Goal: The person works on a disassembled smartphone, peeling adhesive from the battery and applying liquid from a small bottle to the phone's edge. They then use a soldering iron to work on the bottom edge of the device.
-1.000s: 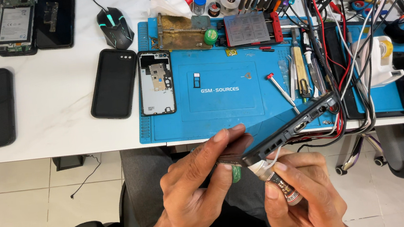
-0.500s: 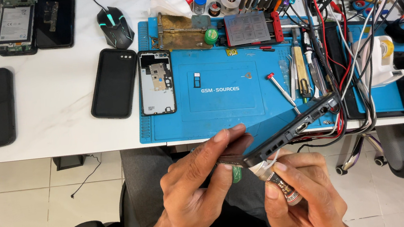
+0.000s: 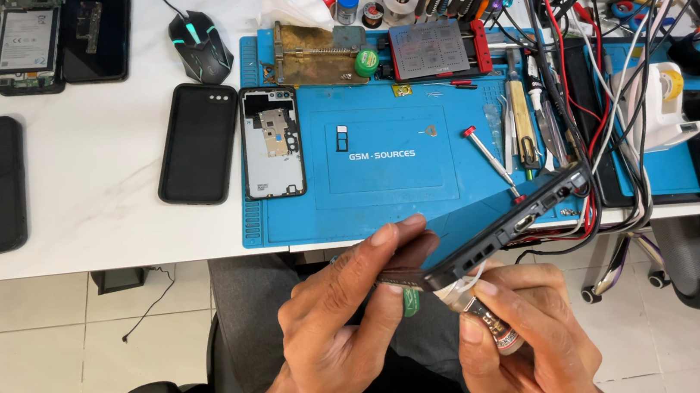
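Head view, looking down over the lap: the left hand (image 3: 346,327) is clamped around a dark phone (image 3: 505,223), fingers over its top edge, holding it tilted in the air just in front of the blue work mat (image 3: 382,176). Beneath it, the right hand (image 3: 530,342) pinches a small tube (image 3: 494,329) against the phone's lower corner. A stripped phone frame (image 3: 271,141) lies on the mat.

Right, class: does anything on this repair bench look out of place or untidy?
Yes. A tangle of red, black and white cables spills across the blue mat and over the desk edge. An opened phone lies with its insides bare.
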